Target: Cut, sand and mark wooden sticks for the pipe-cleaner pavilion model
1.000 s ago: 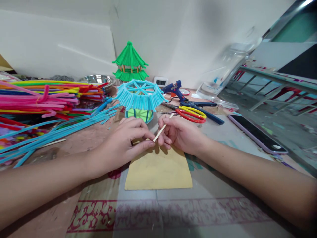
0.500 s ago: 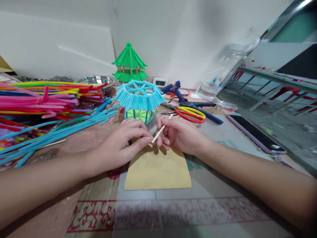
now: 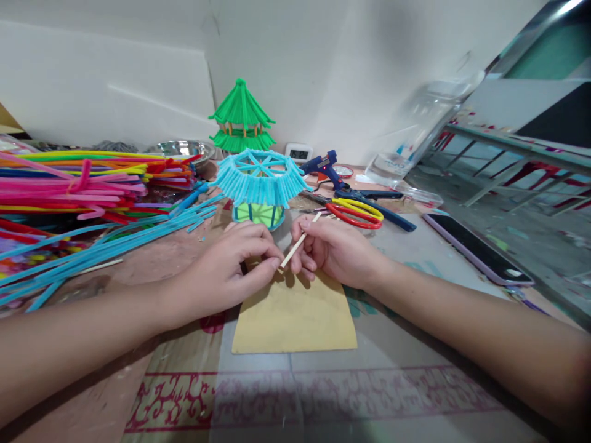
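A thin pale wooden stick [image 3: 300, 240] slants between my hands above a yellow board [image 3: 295, 320] with a narrowed far end. My right hand [image 3: 335, 249] holds its upper part between thumb and fingers, the other fingers curled below. At the stick's lower end, the thumb and forefinger of my left hand [image 3: 244, 261] are pinched together; part of the grip is hidden. Just beyond my hands stands a model pavilion [image 3: 263, 184] with a light blue pipe-cleaner roof and green lower panels. Behind it rises a green two-tiered pavilion [image 3: 241, 117].
Bundles of coloured pipe cleaners [image 3: 69, 184] and loose blue ones [image 3: 115, 246] lie on the left. Scissors with red and yellow handles [image 3: 355, 212], dark blue pliers [image 3: 392, 212] and a blue glue gun [image 3: 325, 166] lie right of the models. A phone [image 3: 478, 249] rests near the right edge.
The stick's lower end has shifted slightly left, up against my left fingertips. Both hands otherwise stay almost in place.
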Available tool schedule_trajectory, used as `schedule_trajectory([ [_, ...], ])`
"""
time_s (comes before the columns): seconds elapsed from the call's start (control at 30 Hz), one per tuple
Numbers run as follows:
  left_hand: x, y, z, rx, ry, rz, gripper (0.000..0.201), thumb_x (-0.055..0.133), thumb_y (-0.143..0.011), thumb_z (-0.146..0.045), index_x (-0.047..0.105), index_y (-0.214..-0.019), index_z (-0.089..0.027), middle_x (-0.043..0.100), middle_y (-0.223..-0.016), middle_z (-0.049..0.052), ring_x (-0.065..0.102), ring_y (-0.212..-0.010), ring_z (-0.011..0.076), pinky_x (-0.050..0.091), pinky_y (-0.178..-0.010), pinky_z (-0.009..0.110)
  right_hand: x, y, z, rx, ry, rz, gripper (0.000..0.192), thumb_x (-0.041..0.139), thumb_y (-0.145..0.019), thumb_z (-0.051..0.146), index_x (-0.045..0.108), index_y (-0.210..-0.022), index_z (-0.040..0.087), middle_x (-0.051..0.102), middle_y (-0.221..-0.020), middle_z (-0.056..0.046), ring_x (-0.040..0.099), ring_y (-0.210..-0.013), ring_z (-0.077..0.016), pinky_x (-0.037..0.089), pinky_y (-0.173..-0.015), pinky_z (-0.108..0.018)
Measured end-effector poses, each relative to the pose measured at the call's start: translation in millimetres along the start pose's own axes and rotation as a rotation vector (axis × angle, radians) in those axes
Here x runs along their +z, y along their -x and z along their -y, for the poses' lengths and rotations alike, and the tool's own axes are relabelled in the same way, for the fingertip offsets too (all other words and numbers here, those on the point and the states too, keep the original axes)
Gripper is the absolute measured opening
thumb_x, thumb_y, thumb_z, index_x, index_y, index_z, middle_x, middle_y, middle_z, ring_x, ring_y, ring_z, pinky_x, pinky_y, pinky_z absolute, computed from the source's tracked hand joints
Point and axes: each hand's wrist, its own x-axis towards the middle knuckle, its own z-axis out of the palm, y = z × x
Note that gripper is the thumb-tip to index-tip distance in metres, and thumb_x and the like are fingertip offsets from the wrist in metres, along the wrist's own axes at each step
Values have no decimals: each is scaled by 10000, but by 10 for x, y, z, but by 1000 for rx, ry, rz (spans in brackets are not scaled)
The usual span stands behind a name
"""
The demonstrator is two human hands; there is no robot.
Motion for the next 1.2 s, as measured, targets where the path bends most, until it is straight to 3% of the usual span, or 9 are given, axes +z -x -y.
schedule_trajectory([
  [0.77, 1, 10, -10, 13, -32, 7, 199, 515, -932, -249, 693, -861, -195, 622, -836, 11, 560, -850, 163, 399, -810, 327, 18, 3, 35, 36, 10, -27, 240, 372, -950, 250, 555, -815, 172, 721, -632, -76, 499, -425, -118, 506, -423, -227],
  [1.0, 0, 17, 0, 47, -8, -4, 209, 481, -911, -133, 681, -870, -180, 615, -867, 10, 561, -877, 152, 399, -833, 315, 20, 8, 48, 56, 21, -47, 190, 434, -922, 291, 547, -821, 178, 722, -651, -74, 500, -433, -118, 502, -433, -229],
  [1.2, -3, 4, -11, 31, 5, 13, 175, 521, -931, -216, 677, -854, -195, 621, -847, 4, 557, -871, 158, 401, -832, 321, 14, 9, 31, 51, 14, -34, 184, 442, -920, 293, 550, -825, 179, 719, -641, -68, 507, -436, -123, 506, -432, -234],
])
